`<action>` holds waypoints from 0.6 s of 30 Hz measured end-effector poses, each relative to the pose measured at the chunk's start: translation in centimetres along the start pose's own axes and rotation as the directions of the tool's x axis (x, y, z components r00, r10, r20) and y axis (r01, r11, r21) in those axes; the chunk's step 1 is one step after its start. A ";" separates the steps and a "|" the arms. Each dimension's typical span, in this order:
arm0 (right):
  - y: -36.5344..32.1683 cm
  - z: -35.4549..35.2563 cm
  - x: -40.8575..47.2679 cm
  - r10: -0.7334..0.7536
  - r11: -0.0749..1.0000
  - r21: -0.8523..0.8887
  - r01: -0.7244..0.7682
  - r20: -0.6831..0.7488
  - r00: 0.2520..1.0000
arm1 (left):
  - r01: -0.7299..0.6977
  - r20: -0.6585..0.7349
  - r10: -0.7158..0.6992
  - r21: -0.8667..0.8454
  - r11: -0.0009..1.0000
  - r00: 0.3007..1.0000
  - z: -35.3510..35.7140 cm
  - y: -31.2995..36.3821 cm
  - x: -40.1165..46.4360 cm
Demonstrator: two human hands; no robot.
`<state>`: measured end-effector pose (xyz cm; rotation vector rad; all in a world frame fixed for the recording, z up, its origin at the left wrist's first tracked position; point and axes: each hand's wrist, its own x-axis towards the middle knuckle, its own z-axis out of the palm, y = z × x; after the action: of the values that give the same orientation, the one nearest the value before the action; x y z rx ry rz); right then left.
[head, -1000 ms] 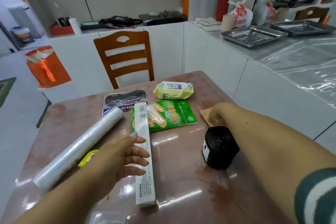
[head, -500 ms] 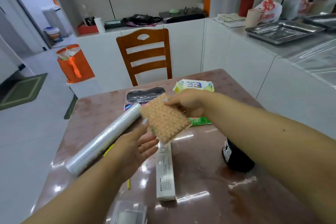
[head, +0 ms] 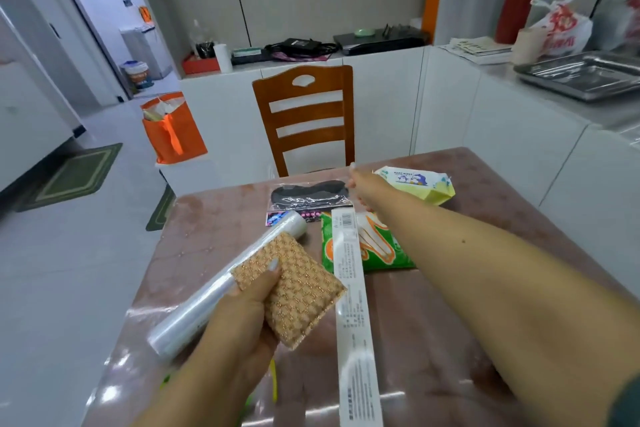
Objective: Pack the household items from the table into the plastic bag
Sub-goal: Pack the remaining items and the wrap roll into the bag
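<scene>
My left hand grips a tan woven scouring pad above the table, thumb across its near corner. My right hand reaches to the far side of the table, over the edge of a clear packet holding a black item and next to a yellow tissue pack; its fingers are partly hidden. A roll of clear film lies diagonally at left. A long white box lies lengthwise in the middle, overlapping a green glove packet. The plastic bag is out of sight.
The brown glossy table has a wooden chair at its far end. An orange bag stands on the floor at left. White counters with steel trays run along the right. A yellow-green item peeks under my left forearm.
The pad passed from my right hand to my left, which now grips it. My right hand stretched forward to the far packets. The black roll went out of sight.
</scene>
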<state>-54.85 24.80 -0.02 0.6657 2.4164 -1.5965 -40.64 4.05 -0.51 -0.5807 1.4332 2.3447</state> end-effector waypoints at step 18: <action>2.5 3.8 7.8 0.054 0.984 0.166 -0.062 0.056 0.997 | 0.071 -0.079 -0.085 -0.163 0.984 0.993 1.3 -0.9 0.8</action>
<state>-60.99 24.26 -6.58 0.7068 2.2230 -1.7849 -41.10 5.66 -1.01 -0.7755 1.2395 2.4137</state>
